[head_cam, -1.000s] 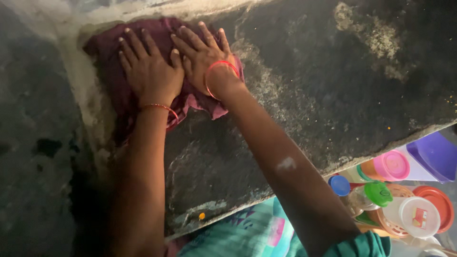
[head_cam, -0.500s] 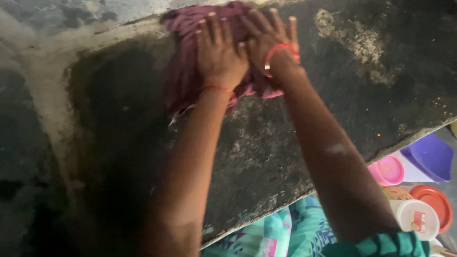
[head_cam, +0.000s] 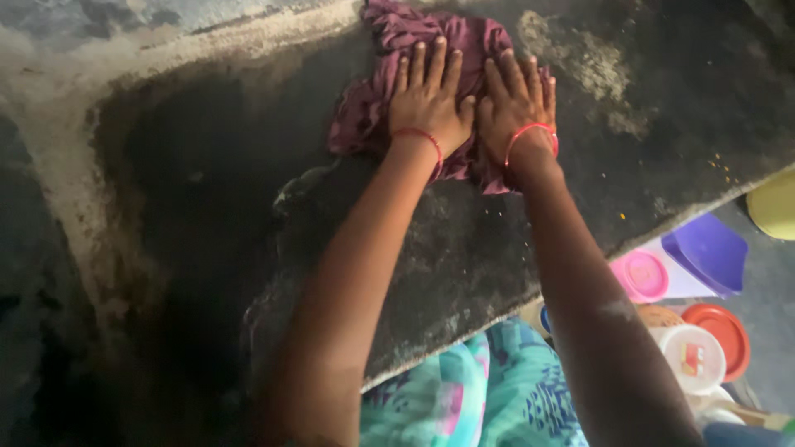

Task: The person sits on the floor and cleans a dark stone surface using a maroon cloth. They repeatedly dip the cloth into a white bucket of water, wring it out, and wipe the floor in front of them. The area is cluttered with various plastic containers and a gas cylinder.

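The maroon cloth (head_cam: pixel 431 58) looked soft, crumpled and matt under the hands. The dark stone slab (head_cam: pixel 248 190) was rough and dull, blotched with pale residue, while the pink lid (head_cam: pixel 642 276) and purple lid (head_cam: pixel 708 252) were smooth, slightly glossy plastic.

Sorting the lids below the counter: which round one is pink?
The pink lid, right beside the purple container; the other round lid lower down is red-orange.

Dark stone slab (head_cam: pixel 248 190) lies open left of the cloth (head_cam: pixel 414 50); wall corner (head_cam: pixel 166 41) blocks beyond.
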